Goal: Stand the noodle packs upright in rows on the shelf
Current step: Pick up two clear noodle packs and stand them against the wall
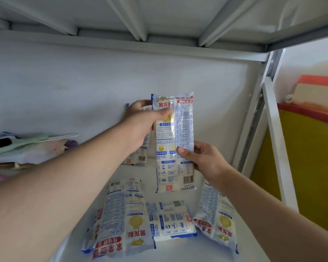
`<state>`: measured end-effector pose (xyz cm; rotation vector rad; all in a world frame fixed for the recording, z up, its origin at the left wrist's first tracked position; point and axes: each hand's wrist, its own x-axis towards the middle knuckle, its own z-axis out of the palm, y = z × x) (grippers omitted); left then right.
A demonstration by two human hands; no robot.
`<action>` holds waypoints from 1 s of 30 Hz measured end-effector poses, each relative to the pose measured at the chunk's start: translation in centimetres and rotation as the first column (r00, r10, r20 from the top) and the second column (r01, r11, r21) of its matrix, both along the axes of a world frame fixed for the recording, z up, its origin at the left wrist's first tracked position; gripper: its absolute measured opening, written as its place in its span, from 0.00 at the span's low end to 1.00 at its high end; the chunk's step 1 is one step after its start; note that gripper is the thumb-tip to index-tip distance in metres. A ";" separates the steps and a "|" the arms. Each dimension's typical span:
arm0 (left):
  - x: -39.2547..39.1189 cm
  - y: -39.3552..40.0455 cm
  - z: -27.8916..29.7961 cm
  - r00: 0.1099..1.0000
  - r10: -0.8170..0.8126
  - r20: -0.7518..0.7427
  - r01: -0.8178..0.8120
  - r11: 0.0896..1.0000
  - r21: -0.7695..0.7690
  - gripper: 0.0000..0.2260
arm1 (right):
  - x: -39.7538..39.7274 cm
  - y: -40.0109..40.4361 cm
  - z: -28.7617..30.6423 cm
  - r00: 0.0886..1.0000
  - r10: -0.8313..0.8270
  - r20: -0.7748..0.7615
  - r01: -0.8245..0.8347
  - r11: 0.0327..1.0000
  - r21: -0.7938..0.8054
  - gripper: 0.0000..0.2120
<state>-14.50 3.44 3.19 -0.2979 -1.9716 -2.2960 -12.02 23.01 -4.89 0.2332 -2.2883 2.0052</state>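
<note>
Both hands grip one upright noodle pack (173,142) — left hand (140,121) high | right hand (203,159) low

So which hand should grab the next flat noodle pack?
Probably the right hand. It only pinches the upright pack's lower edge, close above the flat pack near the shelf's right side. The left hand reaches farther back, steadying the upright pack's top.

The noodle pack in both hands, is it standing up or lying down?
Standing up. The held noodle pack is vertical, its bottom edge on the shelf, left hand near the top, right hand lower down.
</note>
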 end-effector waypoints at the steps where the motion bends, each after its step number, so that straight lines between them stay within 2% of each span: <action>1: 0.1 0.0 -0.7 0.999 -0.030 0.014 0.031 0.999 -0.020 0.24 | 0.0 -0.3 -0.3 1.000 -0.021 -0.013 0.021 0.999 -0.026 0.15; 3: 0.3 0.0 -2.5 0.993 -0.093 0.073 0.100 0.991 -0.090 0.21 | -0.2 -0.8 -0.6 0.998 -0.049 -0.032 0.047 0.997 -0.061 0.16; 5: 0.5 0.0 -4.4 0.984 -0.114 0.136 0.144 0.962 -0.232 0.21 | -0.4 -1.1 -0.8 0.997 -0.059 -0.043 0.055 0.995 -0.088 0.19; 8: 1.5 0.2 -6.9 0.983 -0.075 0.170 0.153 0.844 -0.514 0.18 | -0.9 -1.4 -1.1 0.997 -0.074 -0.036 0.068 0.989 -0.134 0.23; 9: 1.7 0.5 -7.7 0.985 -0.065 0.159 0.144 0.817 -0.559 0.17 | -1.2 -1.4 -1.3 0.996 -0.081 -0.032 0.075 0.986 -0.146 0.24; 16: 0.8 1.0 -10.4 0.997 0.076 0.027 -0.052 0.857 -0.512 0.14 | -2.4 -1.7 -3.0 0.999 -0.052 0.003 0.051 0.968 -0.246 0.27; 21: -0.9 0.5 -12.0 0.994 0.105 0.015 -0.084 0.868 -0.489 0.13 | -3.2 -2.0 -4.0 0.999 0.022 -0.024 -0.026 0.977 -0.212 0.21; 26: -3.3 0.4 -13.1 0.998 0.064 -0.017 -0.064 0.872 -0.485 0.17 | -6.0 -2.4 -4.9 0.997 -0.076 -0.004 0.074 0.976 -0.203 0.13; 30: -4.9 0.7 -14.8 0.991 0.098 -0.095 -0.134 0.840 -0.526 0.16 | -8.7 -2.8 -5.7 0.988 -0.154 0.011 0.153 0.969 -0.195 0.12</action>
